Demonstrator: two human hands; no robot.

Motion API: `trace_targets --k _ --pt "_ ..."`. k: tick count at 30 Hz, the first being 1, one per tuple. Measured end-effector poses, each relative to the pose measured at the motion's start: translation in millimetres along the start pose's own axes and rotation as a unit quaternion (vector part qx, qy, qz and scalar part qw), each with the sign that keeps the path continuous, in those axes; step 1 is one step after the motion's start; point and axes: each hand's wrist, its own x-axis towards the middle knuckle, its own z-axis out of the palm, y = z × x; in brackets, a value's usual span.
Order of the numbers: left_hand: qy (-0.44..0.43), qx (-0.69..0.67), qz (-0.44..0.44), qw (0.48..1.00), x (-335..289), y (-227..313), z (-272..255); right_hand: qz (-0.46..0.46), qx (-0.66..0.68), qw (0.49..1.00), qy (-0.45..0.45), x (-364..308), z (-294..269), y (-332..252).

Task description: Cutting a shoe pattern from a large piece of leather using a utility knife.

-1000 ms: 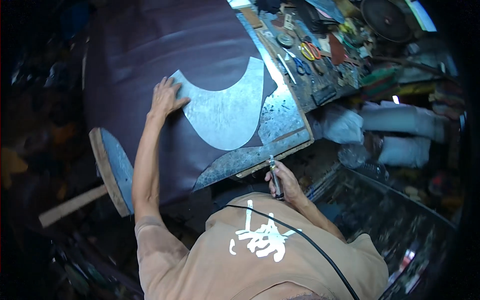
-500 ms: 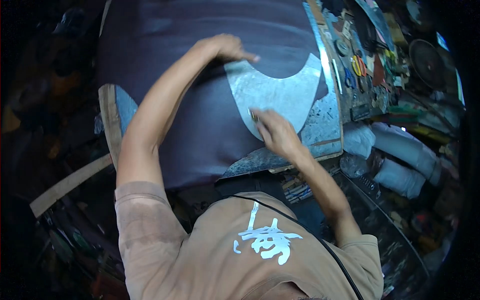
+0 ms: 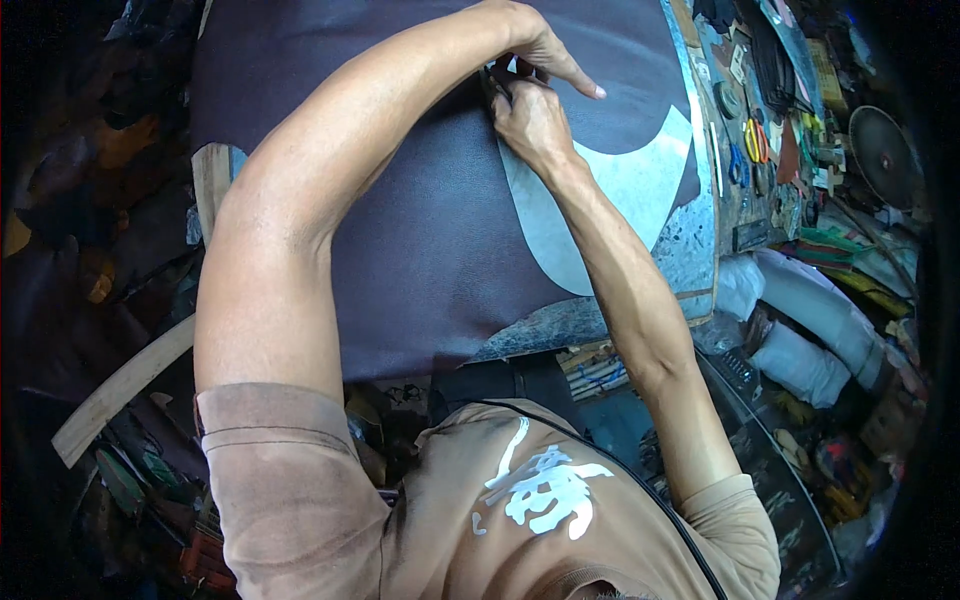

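Now the scene reads differently from a second ago. At the far left, a pale wooden slat [image 3: 120, 390] leans among dark clutter, much as before. Next comes the large sheet of dark purple-brown leather [image 3: 420, 250], spread over the tabletop [image 3: 690, 250]. The left hand [image 3: 535, 45], which a second ago lay flat at the left edge of the pattern, has since reached up and across to the top of it; its forefinger points out to the right, the other fingers are loosely curled, and it seems to press down on the sheet rather than grip anything.

Just below it, touching or nearly so, the right hand [image 3: 530, 120] has left the near edge of the tabletop and come up to the upper left corner of the pale grey, crescent-shaped pattern piece [image 3: 625, 190], which lies flat on the leather toward its right side. This hand is closed around a thin dark tool [image 3: 493, 82], pen or blade I cannot tell, with its tip at the pattern's edge.

I judge that work along the pattern's outline is starting at this corner, with the left hand steadying.

Farther right, scissors with orange handles [image 3: 752, 140] and small tools crowd the tabletop's edge.
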Motion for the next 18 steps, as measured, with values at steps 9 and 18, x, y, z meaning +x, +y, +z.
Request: trace_targets --k 9,18 --pt "0.005 0.020 0.017 1.000 -7.3 -10.3 2.6 -0.008 -0.025 0.999 0.020 -2.2 3.2 -6.1" --pt "0.024 0.042 0.030 0.998 -3.7 -11.6 0.9 0.008 -0.060 0.998 -0.010 0.8 6.8 -7.9"
